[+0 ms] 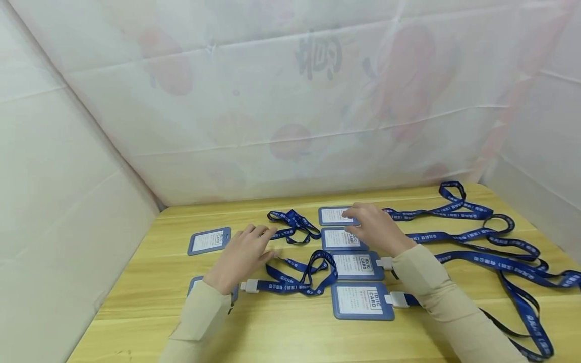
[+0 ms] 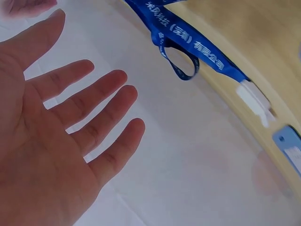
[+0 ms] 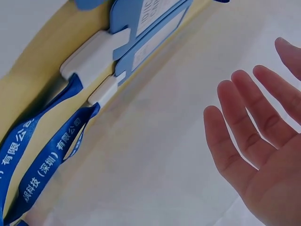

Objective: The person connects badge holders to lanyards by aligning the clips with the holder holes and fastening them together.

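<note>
My left hand (image 1: 239, 258) hovers over the left side of the wooden table, fingers spread and holding nothing. Just left of it lies a blue badge holder (image 1: 201, 242) with a white card; another blue badge holder (image 1: 194, 285) is mostly hidden by the wrist. A crumpled blue lanyard (image 1: 297, 288) with a white clip lies right of the hand, and a second blue lanyard (image 1: 297, 222) farther back. My right hand (image 1: 380, 229), empty with loosely extended fingers, is above the right column, overlapping the rear badge holder (image 1: 330, 216) and the badge holder (image 1: 335, 239) in front of it.
Two nearer badge holders (image 1: 356, 305) complete the right column, with white clips (image 1: 397, 299). Their blue lanyards (image 1: 495, 262) trail loosely toward the right table edge. White printed cloth (image 1: 254, 101) walls stand behind and at both sides of the table (image 1: 272, 338).
</note>
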The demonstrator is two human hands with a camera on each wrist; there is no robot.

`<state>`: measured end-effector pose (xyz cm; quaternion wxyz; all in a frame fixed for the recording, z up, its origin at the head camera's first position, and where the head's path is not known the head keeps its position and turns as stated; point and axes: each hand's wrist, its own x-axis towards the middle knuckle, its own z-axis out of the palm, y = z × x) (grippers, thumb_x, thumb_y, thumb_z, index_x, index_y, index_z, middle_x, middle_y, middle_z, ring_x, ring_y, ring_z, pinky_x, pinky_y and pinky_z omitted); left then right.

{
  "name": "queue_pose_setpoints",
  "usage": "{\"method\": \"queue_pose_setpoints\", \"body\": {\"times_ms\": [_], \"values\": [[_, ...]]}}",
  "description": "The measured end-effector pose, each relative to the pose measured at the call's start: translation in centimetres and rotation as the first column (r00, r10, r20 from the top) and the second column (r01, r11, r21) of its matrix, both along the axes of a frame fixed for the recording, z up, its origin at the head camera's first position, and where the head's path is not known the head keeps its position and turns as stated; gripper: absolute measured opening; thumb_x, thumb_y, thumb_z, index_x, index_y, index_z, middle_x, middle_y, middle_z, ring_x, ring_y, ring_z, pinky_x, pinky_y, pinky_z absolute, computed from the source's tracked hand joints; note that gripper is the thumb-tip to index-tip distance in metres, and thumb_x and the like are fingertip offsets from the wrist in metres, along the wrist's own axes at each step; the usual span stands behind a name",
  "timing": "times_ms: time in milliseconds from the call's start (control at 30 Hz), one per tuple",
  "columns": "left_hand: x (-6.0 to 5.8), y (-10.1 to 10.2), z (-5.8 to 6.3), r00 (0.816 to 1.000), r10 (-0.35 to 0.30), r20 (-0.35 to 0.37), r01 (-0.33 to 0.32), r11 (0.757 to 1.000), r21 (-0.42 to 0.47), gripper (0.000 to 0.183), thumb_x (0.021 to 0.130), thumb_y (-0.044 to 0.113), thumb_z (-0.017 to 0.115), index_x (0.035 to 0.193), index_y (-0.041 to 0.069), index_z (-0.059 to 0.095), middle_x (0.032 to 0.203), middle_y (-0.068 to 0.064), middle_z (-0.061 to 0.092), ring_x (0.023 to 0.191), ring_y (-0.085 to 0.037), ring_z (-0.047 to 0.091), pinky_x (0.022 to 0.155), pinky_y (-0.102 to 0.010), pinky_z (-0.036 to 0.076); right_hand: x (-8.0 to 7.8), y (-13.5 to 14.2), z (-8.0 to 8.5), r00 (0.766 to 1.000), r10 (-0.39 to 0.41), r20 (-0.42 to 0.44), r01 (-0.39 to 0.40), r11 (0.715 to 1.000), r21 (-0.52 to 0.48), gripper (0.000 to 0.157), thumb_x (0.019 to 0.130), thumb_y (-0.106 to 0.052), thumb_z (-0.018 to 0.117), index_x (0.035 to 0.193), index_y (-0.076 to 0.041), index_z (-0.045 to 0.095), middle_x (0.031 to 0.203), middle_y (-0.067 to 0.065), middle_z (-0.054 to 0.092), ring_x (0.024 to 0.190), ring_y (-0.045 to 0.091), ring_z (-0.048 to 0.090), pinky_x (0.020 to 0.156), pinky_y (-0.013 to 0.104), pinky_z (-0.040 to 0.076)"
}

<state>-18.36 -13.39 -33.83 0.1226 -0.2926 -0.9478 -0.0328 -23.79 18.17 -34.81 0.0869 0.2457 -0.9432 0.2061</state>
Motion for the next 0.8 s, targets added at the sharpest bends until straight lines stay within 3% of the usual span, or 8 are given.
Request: {"method": "queue_pose_setpoints", "body": {"times_ms": [233,533,800], "values": [[2.2,-2.2,-0.4,0.998,0.050,0.039,-0.050,0.999,-0.006,0.052,0.095,0.027,0.074,0.136,-0.001,0.059,0.128,-0.018,0.064,0.115,-0.037,0.060,0.097,-0.054,0.051,1.3,-0.4,0.0,0.998,0.015,-0.057,-0.013,0.999,0.032,0.030,0.088,-0.009,0.079,0.116,0.000,0.072,0.121,0.020,0.066,0.112,0.039,0.063,0.093,0.053,0.053],[4.9,-5.4,-1.3,0.995,0.095,0.000,-0.095,0.992,0.083,0.051,0.089,0.021,0.080,0.131,-0.002,0.062,0.121,-0.015,0.066,0.112,-0.034,0.061,0.094,-0.052,0.052,2.7,-1.3,0.3,0.998,0.011,-0.055,-0.007,0.998,0.065,0.030,0.087,-0.013,0.081,0.115,-0.003,0.074,0.124,0.019,0.066,0.119,0.039,0.061,0.097,0.054,0.051],[6.1,-7.5,-1.7,0.989,0.149,-0.012,-0.148,0.986,0.076,0.053,0.088,0.024,0.081,0.131,-0.002,0.063,0.121,-0.015,0.066,0.112,-0.035,0.061,0.091,-0.054,0.052,3.2,-2.0,-0.1,0.992,0.073,-0.105,-0.067,0.996,0.065,0.030,0.085,-0.012,0.083,0.113,-0.003,0.074,0.118,0.016,0.069,0.111,0.035,0.065,0.093,0.050,0.055]]}}
